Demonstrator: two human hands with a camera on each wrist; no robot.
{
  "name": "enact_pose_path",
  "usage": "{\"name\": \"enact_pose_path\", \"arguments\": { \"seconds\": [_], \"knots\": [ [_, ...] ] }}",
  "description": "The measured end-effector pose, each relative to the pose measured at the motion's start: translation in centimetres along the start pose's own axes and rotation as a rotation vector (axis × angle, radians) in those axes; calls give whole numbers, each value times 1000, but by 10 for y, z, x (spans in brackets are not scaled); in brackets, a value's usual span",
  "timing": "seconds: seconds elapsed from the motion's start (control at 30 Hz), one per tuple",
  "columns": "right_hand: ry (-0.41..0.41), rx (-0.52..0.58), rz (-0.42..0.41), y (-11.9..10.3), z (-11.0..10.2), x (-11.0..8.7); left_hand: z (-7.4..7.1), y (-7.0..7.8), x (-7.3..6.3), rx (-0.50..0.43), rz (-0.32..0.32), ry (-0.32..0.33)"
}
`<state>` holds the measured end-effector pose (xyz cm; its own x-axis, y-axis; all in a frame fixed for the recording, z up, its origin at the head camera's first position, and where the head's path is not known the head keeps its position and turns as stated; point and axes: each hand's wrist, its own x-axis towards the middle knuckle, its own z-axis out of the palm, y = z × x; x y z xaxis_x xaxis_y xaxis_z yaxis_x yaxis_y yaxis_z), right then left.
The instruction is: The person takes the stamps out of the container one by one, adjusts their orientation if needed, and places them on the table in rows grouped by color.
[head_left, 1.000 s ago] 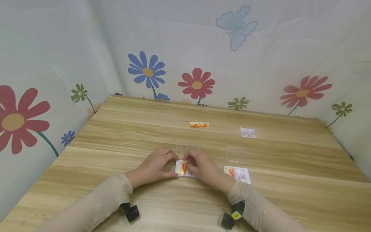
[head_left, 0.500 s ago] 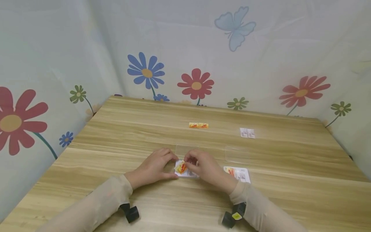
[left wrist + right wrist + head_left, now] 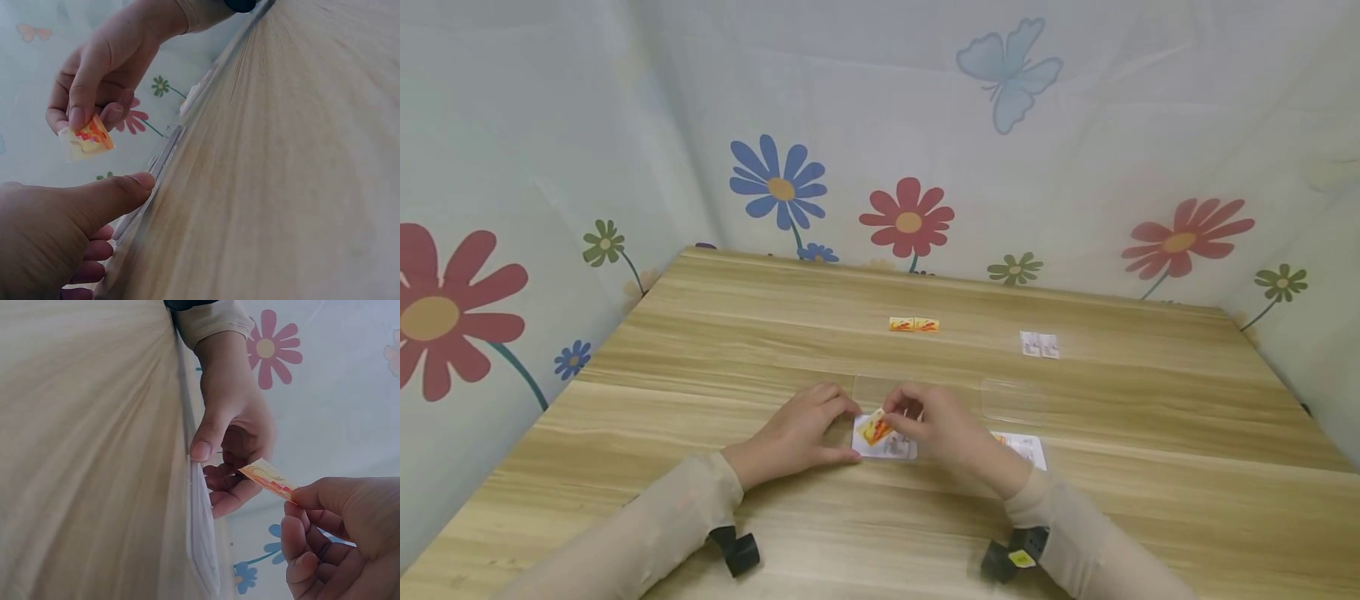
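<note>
My right hand pinches a small yellow and orange sachet between thumb and index finger. In the right wrist view the sachet is tilted, apart from the shallow white box. From the head, it overlaps that white box, where a pale printed sachet lies in the right part. My left hand holds the box's left end, thumb at the near corner and index finger at the far one. The left wrist view shows the sachet held above the box.
A second white box with sachets lies to the right, partly behind my right wrist. Behind the boxes are two clear plastic lids. Two yellow sachets and two pale sachets lie farther back on the wooden table.
My right hand has lifted the yellow sachet and moved slightly right and up, uncovering more of the box and its pale sachet. My left hand stays at the box's end.
</note>
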<state>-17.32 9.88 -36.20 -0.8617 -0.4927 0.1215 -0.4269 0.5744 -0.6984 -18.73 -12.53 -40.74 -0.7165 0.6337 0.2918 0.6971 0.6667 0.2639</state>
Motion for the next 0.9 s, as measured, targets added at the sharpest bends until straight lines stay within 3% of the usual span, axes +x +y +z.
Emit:
{"name": "enact_pose_path", "arguments": {
  "seconds": [0.9],
  "knots": [
    [74,83,52,0,-25,0,-1,1,-1,7,7,8]
  ]
}}
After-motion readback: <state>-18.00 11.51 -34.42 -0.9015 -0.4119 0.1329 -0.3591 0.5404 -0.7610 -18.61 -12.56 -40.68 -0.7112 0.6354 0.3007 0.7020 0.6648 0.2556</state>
